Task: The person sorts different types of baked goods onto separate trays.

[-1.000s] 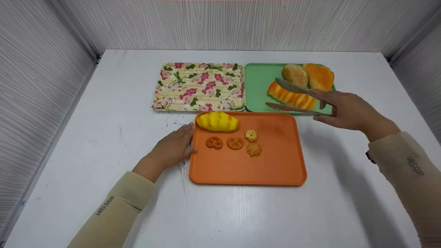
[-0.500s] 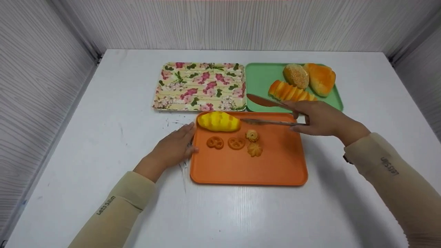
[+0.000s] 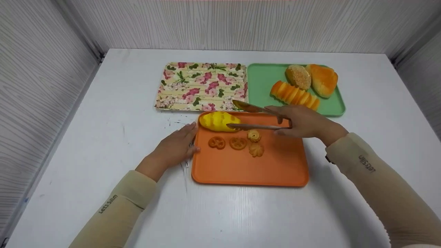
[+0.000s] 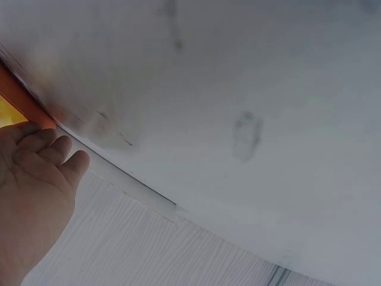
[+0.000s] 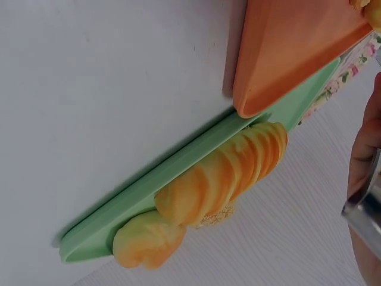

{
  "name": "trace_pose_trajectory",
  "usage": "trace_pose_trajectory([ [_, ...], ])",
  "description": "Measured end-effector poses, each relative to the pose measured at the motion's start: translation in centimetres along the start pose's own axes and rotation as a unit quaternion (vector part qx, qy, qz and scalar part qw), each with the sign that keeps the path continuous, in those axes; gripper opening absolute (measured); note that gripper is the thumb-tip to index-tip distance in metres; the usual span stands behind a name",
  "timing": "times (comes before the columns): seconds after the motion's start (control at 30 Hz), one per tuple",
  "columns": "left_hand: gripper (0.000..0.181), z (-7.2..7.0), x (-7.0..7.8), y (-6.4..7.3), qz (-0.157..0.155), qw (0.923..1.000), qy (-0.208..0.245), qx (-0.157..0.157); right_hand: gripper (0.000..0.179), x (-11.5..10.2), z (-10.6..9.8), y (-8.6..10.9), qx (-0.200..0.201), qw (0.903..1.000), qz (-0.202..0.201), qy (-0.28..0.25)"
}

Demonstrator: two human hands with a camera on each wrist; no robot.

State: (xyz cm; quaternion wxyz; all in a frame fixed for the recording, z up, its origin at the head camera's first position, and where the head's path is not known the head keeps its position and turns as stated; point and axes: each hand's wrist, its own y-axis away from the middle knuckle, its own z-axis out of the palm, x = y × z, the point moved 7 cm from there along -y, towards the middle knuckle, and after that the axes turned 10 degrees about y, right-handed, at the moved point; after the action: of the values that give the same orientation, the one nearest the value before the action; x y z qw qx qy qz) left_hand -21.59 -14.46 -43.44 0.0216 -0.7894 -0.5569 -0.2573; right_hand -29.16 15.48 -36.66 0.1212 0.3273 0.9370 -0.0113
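My right hand grips metal tongs with their arms spread apart, above the back of the orange tray. The lower tong tip overlaps the right end of a yellow bread roll in the head view; whether they touch, I cannot tell. Two pretzel-shaped cookies and two round fluted cookies also lie on that tray. At its left edge my left hand rests with fingers extended. The left wrist view has that hand against the tray's rim.
Behind the orange tray stands a flower-patterned tray. To its right, a green tray carries a sliced-looking loaf, a seeded bun and a golden bun. Wood-grain panels border the white table.
My right hand has carried the spread tongs leftward from over the green tray to the yellow bread roll. The left hand has stayed at the orange tray's edge.
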Motion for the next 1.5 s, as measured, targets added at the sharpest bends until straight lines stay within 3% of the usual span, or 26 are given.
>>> trace_pose_trajectory([
  [0.5,0.075,0.0,0.0,0.0,-0.012,0.9999,0.006,-0.008,0.070,-0.6,1.3,-2.2,-0.042,0.9986,0.033,0.004],
  [0.83,0.075,0.0,-0.1,0.0,-0.007,0.9999,0.011,-0.002,0.069,-1.2,2.3,-3.3,-0.051,0.9985,0.015,-0.010],
  [1.27,0.076,0.0,0.1,0.0,-0.002,0.9999,0.010,0.000,0.061,-1.4,2.6,-3.2,-0.036,0.9992,-0.009,-0.017],
  [1.5,0.076,-0.1,0.0,0.0,0.001,0.9998,0.019,0.004,0.058,-1.0,1.5,-2.9,-0.004,0.9999,0.000,-0.012],
])
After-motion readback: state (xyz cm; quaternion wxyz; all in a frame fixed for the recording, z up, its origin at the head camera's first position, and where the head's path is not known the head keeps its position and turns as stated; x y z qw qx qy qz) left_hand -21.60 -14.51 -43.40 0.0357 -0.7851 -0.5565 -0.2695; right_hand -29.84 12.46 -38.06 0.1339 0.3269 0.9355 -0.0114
